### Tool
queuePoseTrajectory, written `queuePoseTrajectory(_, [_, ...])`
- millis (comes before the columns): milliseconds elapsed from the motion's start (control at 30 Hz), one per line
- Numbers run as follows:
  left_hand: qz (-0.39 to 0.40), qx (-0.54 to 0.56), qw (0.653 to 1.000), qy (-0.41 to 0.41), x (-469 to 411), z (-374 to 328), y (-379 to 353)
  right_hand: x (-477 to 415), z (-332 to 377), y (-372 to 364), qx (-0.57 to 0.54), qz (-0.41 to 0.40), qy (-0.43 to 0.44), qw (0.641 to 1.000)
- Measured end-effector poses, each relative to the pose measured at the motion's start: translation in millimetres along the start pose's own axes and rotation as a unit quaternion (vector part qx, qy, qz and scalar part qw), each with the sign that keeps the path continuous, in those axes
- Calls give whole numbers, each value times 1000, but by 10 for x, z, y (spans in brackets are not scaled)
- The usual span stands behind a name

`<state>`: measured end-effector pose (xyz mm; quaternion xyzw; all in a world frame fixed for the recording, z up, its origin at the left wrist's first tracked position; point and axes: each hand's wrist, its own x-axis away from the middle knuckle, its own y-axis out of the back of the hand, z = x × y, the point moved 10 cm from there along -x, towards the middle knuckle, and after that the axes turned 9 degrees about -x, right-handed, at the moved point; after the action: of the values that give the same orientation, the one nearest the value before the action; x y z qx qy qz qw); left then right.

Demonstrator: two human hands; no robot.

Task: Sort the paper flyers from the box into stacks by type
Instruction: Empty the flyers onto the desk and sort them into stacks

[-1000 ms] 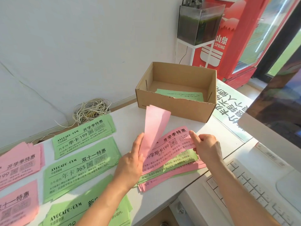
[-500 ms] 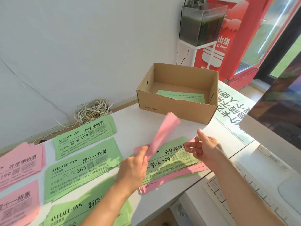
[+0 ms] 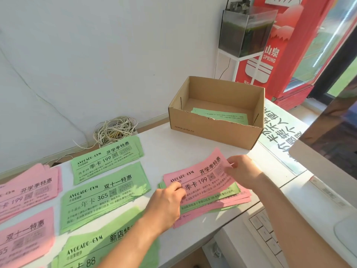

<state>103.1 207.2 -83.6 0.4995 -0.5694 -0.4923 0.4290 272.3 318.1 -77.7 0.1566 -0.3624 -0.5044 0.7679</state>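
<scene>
Two hands hold one pink flyer (image 3: 201,176) over a mixed pile (image 3: 218,202) of pink and green flyers. The left hand (image 3: 166,202) pinches the flyer's left end with bent fingers. The right hand (image 3: 243,171) pinches the right end, which is lifted a little. The pile lies on the white counter (image 3: 170,147), near its front edge. Behind the pile sits a brown box (image 3: 214,130), open on top, with a green flyer (image 3: 222,115) lying inside on the bottom. To the left of the pile lie sorted stacks. Three green stacks (image 3: 106,161) sit in a row, one behind the other. Two pink stacks (image 3: 29,188) lie further left, cut off by the picture's edge. A bundle of pale cords (image 3: 114,130) sits by the wall behind the green stacks. A white keyboard (image 3: 266,235) shows beside the right arm, lower than the counter
</scene>
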Motion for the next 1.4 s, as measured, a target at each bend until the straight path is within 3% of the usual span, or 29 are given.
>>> queuePoseTrajectory(100, [36, 32, 998, 40, 0, 86, -64, 42, 125, 69, 95, -51, 47, 993])
queuePoseTrajectory(167, [55, 132, 985, 95, 37, 190, -99, 133, 241, 184, 94, -107, 87, 986])
queuePoseTrajectory(233, [39, 265, 952, 151, 102, 284, -34, 238, 269, 291, 26, -155, 106, 982])
queuePoseTrajectory(300, [-55, 356, 913, 192, 180, 431, 186, 360, 263, 367, -78, -183, 110, 974])
queuePoseTrajectory(367, [-125, 402, 878, 227, 302, 608, 402, 480, 327, 335, -159, -175, 112, 965])
queuePoseTrajectory(500, [-157, 518, 801, 256, 620, 844, 676, 656, 704, 2, -259, -83, 138, 952])
queuePoseTrajectory(667, [-206, 424, 829, 303, 1376, 1368, 1004, 898, 1299, -618, -200, -32, 177, 963])
queuePoseTrajectory(733, [-211, 417, 818, 335, 1743, 1639, 1002, 1064, 1630, -927, -152, -29, 235, 960])
queuePoseTrajectory(800, [-227, 423, 796, 369, 2164, 1926, 994, 1221, 1925, -1294, -107, -15, 282, 953])
queuePoseTrajectory(1000, [-261, 429, 737, 453, 3312, 2712, 930, 1467, 2504, -2489, -58, 72, 316, 944])
queuePoseTrajectory(1200, [-278, 473, 659, 514, 3909, 3304, 797, 1488, 2766, -3395, -68, 171, 284, 941])
queuePoseTrajectory(1400, [-237, 427, 685, 540, 4008, 3700, 595, 1366, 2736, -3725, -50, 164, 230, 958])
